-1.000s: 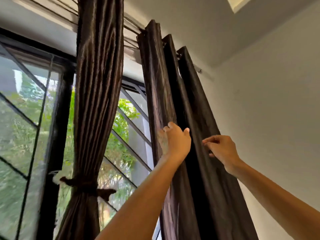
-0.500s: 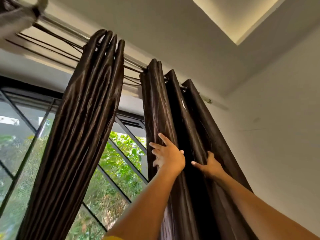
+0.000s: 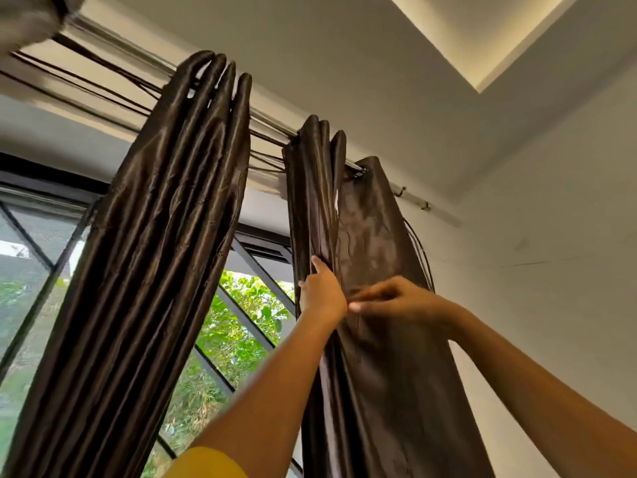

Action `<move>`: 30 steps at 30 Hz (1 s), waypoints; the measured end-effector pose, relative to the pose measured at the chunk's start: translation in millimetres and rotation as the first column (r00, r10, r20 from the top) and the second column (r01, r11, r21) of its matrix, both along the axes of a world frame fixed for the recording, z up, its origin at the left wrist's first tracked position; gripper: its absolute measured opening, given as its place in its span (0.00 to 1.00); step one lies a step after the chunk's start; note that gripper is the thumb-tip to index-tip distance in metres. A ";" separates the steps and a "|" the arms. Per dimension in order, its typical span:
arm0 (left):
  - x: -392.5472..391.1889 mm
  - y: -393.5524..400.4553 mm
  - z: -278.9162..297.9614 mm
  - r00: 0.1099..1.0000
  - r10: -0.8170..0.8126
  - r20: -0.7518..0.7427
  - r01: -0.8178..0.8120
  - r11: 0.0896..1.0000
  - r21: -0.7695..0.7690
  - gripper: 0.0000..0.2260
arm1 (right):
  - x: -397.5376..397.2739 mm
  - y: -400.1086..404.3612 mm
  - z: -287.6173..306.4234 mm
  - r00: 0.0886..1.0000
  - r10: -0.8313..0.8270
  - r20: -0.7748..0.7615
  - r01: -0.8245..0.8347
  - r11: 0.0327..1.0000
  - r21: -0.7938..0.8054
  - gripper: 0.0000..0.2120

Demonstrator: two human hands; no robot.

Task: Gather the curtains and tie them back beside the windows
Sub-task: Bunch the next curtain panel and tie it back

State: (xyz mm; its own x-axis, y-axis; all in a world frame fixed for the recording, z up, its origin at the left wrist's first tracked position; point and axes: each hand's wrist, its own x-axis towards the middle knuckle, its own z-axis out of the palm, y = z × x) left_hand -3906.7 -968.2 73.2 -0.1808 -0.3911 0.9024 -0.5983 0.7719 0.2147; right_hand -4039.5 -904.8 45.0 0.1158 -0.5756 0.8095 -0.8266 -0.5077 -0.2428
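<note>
Right curtain [image 3: 372,236]: dark brown, shiny; hangs from the rod [image 3: 272,124] next to the wall [image 3: 551,270]. Left pleats bunched tight at the top, the rightmost panel spread flatter w/ an eyelet showing on the rod. Not tied at any visible point.
Left hand [image 3: 322,293]: raised, arm up from bottom centre; fingers go into the bunched folds of the right curtain, one finger pointing up along a pleat, thumb side vs. the fabric. Looks like it grips a fold, fingers partly hidden in cloth.
Right hand [image 3: 396,300]: reaches in from the right, fingers stretched sideways twd the left hand, fingertips just beside its wrist, lying over the flat panel. Blurred; can't tell if it pinches cloth or only touches it.
Left curtain [image 3: 165,253]: same brown fabric, gathered into a thick bundle of pleats, hangs slanting down to the left across the window [image 3: 241,322]; lower part runs out of view.
Cords [image 3: 418,250]: thin dark strands hang at the right curtain's right edge; more run along the rod betw. the two curtains.
Window: dark frame w/ diagonal bars, green foliage outside, seen betw. the curtains.
Sleeve [image 3: 206,464]: yellow, at bottom edge on the left arm.
Ceiling [image 3: 344,46]: pale, w/ a lit recess [image 3: 499,36] at upper right.
</note>
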 end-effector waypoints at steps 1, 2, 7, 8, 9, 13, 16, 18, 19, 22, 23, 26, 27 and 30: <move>1.9 -5.3 -0.5 1.000 0.013 0.023 -0.013 1.000 -0.013 0.32 | -10.6 -6.7 9.8 0.977 -0.190 0.098 0.204 0.966 -0.157 0.26; 3.2 -9.8 -0.9 0.999 0.025 0.042 -0.024 0.999 -0.025 0.32 | -18.5 -13.0 17.7 0.892 -0.396 0.217 0.443 0.863 -0.244 0.31; 6.6 -24.2 0.7 0.997 0.045 0.058 -0.041 0.997 -0.063 0.33 | -47.4 -65.5 36.5 0.715 -0.169 0.679 0.224 0.975 0.006 0.67; 6.7 -25.2 0.5 0.997 0.046 0.056 -0.043 0.997 -0.060 0.33 | -49.6 -71.9 35.9 0.698 -0.107 0.709 0.144 0.989 0.007 0.69; 7.2 -26.2 1.2 0.997 0.052 0.056 -0.049 0.997 -0.061 0.33 | -47.1 -75.9 36.1 0.702 -0.070 0.709 0.101 0.995 -0.002 0.66; 9.3 -31.8 2.5 0.988 0.141 0.060 -0.140 0.990 -0.022 0.33 | -13.5 -78.3 50.9 0.856 0.016 0.517 0.110 0.971 -0.211 0.28; 12.9 -54.3 8.9 0.994 0.106 0.002 -0.106 0.994 -0.021 0.31 | 39.4 -68.5 67.7 0.974 0.026 0.224 0.047 0.949 -0.312 0.20; 23.8 -67.8 10.5 0.996 0.010 -0.085 -0.017 0.997 -0.080 0.29 | 68.5 -60.1 76.2 0.996 0.047 0.072 -0.023 0.952 -0.304 0.22; 31.1 -70.7 8.0 0.994 -0.034 -0.108 0.023 0.994 -0.106 0.29 | 74.4 -56.0 77.9 0.999 0.030 0.031 -0.020 0.958 -0.287 0.23; 37.9 -65.2 -3.0 0.988 -0.128 -0.084 0.118 0.986 -0.114 0.32 | 53.9 -52.3 71.3 1.000 -0.025 -0.007 0.022 0.961 -0.275 0.17; 30.2 -59.6 -6.2 0.983 -0.166 -0.081 0.157 0.982 -0.106 0.30 | 38.4 -50.7 64.4 0.998 -0.061 0.002 0.059 0.956 -0.287 0.16; -16.2 -43.5 -9.9 0.963 -0.258 -0.072 0.251 0.964 -0.091 0.23 | -16.6 -42.3 41.6 0.988 -0.120 0.100 0.144 0.947 -0.286 0.17; -34.5 -37.5 -9.8 0.956 -0.284 -0.076 0.279 0.957 -0.074 0.22 | -30.8 -37.0 33.8 0.984 -0.123 0.132 0.155 0.950 -0.273 0.19; -79.0 -20.6 -10.2 0.938 -0.334 -0.089 0.331 0.942 -0.053 0.25 | -52.7 -27.3 17.9 0.984 -0.106 0.145 0.144 0.947 -0.287 0.21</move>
